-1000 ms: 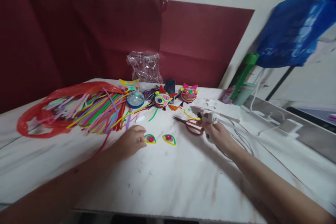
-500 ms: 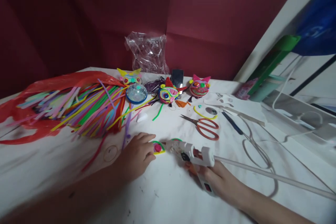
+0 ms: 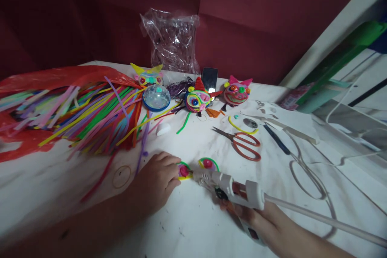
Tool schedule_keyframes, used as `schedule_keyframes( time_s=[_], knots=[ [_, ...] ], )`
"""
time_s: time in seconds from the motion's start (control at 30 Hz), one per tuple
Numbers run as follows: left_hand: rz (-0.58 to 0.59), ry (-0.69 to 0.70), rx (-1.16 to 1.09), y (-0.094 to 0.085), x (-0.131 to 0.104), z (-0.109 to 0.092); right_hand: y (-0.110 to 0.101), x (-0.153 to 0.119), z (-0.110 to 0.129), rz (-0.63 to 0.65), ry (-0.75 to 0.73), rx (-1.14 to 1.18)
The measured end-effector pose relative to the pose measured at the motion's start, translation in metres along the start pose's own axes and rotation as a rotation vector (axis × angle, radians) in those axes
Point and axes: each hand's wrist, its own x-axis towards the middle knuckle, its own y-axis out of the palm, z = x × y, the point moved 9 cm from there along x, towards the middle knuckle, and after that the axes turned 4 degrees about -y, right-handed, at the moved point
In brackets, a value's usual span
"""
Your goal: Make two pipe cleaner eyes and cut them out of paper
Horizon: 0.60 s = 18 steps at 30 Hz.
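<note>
My left hand (image 3: 160, 177) presses its fingers on the left edge of a small oval piece (image 3: 184, 170) with a pink centre and a green and yellow rim, lying on the white table (image 3: 169, 225). My right hand (image 3: 256, 219) is closed round the handle of a white glue gun (image 3: 232, 187), whose nozzle points left and meets or nearly meets that piece's right side. A long glue stick (image 3: 317, 219) sticks out of the gun's back. Just beyond the nozzle lies a second oval piece (image 3: 208, 163), partly covered by the gun.
Three decorated heads, one yellow-eared (image 3: 149, 77), one red-horned (image 3: 198, 100) and one pink-eared (image 3: 237, 91), stand behind. Fuzzy stems (image 3: 99, 117) lie left on a red bag (image 3: 75, 75). Orange scissors (image 3: 246, 145), pliers (image 3: 276, 139) and a phone (image 3: 209, 78) lie farther back.
The view has shifted, and more of the second oval piece shows behind the gun. My left hand still holds the first piece, with the nozzle still close to it.
</note>
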Motion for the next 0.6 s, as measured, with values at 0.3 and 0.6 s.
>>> schedule_keyframes(
  time_s=[0.3,0.6],
  knots=[
    [0.022,-0.008,-0.006,0.0008,0.0007,-0.0017,0.0047,-0.0010,-0.0040,0.022,0.028,-0.030],
    [0.021,-0.009,-0.008,0.0006,0.0005,-0.0013,0.0015,-0.0035,-0.0061,-0.006,0.055,-0.072]
  ],
)
